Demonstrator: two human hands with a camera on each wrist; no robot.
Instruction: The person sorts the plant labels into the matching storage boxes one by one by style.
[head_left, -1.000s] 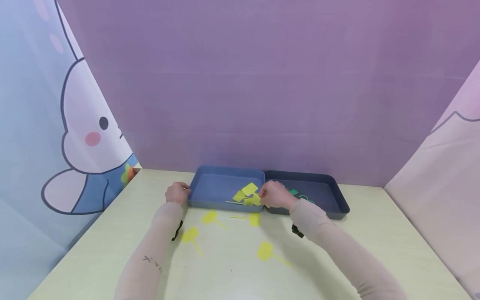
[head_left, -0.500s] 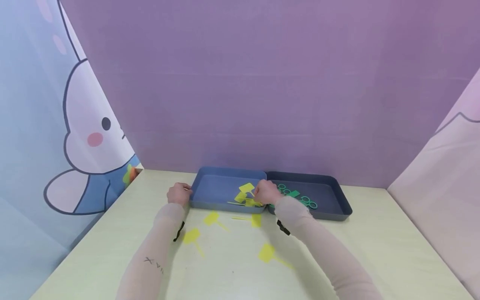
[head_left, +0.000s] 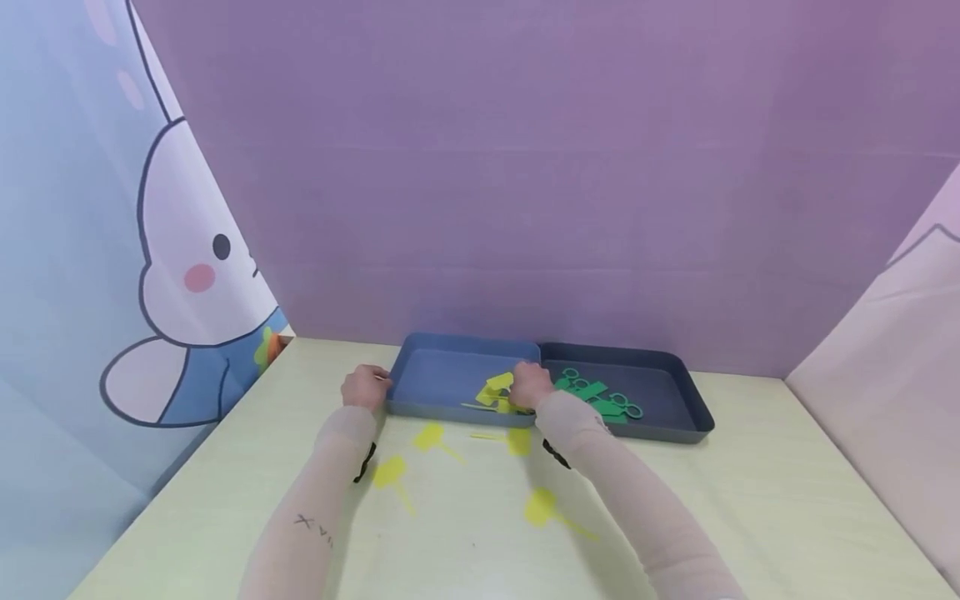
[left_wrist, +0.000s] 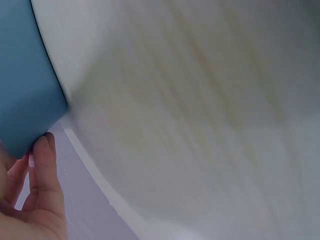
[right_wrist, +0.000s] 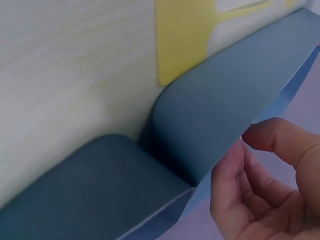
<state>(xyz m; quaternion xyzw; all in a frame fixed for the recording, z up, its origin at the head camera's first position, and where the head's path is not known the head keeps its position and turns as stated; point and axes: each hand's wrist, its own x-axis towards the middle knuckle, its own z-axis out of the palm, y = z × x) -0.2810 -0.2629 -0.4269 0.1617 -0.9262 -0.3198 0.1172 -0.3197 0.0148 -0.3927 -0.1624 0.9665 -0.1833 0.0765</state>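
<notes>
At the left wall of a blue tray (head_left: 450, 371) my left hand (head_left: 365, 387) grips the edge, and the left wrist view shows its fingers (left_wrist: 46, 170) pinching a tray corner. My right hand (head_left: 531, 385) is over the blue tray's right end, beside a small pile of yellow flat tags with thin stems (head_left: 491, 392). In the right wrist view its thumb and forefinger tips (right_wrist: 257, 136) come together at the tray rim. Whether anything is between them is hidden.
A dark tray (head_left: 675, 392) adjoins on the right, holding several green pieces with rings (head_left: 592, 390). Several more yellow tags, including one near the front (head_left: 540, 507), lie on the pale tabletop (head_left: 457, 542). A purple curtain (head_left: 525, 192) hangs behind the trays.
My right hand has moved left from the seam between the trays to over the blue tray's end, uncovering the green pieces. My left hand stays on the tray edge. The head view has shifted slightly.
</notes>
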